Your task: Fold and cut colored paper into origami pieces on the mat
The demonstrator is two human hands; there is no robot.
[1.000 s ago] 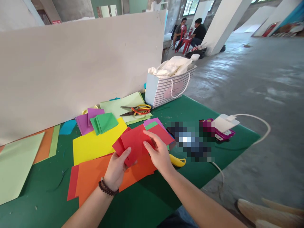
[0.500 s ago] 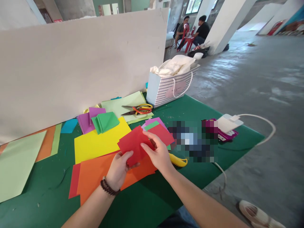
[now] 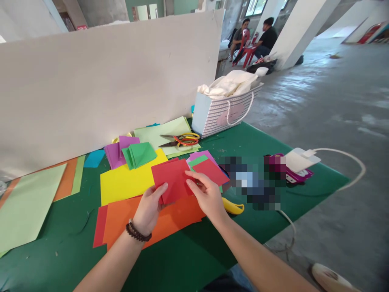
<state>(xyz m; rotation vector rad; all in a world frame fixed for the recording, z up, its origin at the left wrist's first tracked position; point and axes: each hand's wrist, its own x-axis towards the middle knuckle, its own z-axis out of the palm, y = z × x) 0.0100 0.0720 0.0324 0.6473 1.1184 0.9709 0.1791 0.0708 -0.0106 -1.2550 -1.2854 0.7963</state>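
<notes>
Where the red paper sits, centre of frame, two hands attend. Left hand: thumb clamped over the paper's left side, fingers behind. Right hand: thumb and forefinger touching the right edge; whether pinching, cannot tell. Paper: layered, edges offset at left; layers could slide askew should the left thumb ease. Orange sheets, below: overlapped, likely loose; a low wrist could drag them. Red piece, right of centre: same colour, so a dropped layer might mix in. Yellow tool, beside the right wrist: a sideways swing could knock it.
</notes>
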